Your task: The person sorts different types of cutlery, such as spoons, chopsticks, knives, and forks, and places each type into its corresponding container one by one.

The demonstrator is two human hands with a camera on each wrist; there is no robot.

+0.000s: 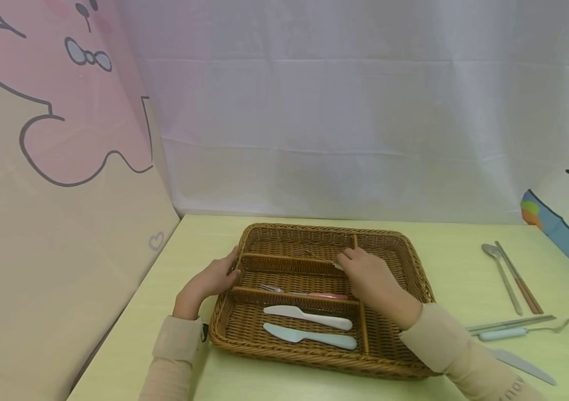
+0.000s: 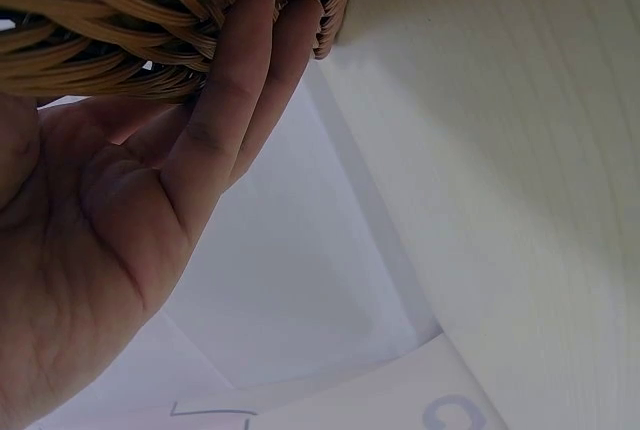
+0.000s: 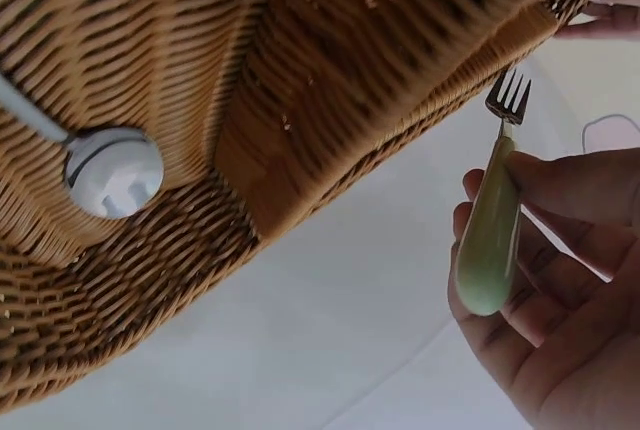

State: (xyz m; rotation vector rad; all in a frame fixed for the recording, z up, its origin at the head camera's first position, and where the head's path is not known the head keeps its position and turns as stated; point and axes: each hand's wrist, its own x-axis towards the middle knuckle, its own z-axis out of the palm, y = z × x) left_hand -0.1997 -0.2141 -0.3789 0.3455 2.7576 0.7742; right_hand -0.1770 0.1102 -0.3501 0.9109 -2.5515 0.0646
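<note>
A brown wicker cutlery basket [image 1: 314, 359] with divided compartments sits on the table. My left hand [image 1: 212, 280] holds its left side, thumb at the rim; in the left wrist view straight fingers [image 2: 225, 100] lie against the outer wicker. Over the back divider, my right hand [image 1: 371, 278] pinches a fork [image 3: 488, 235] by its pale green handle, tines pointing left in the head view. A pink-handled fork [image 1: 326, 296] lies in the middle compartment. The front one holds a white knife [image 1: 309, 317] and a pale mint knife [image 1: 309, 336]. A spoon [image 3: 115, 175] shows inside the basket.
Right of the basket on the table [image 1: 465, 245] lie a metal spoon [image 1: 505, 278], brown-ended chopsticks [image 1: 520, 278], metal chopsticks [image 1: 510, 323], a pale blue-handled fork [image 1: 505, 333] and a knife [image 1: 525, 366]. Printed fabric [image 1: 314, 111] hangs behind and at both sides.
</note>
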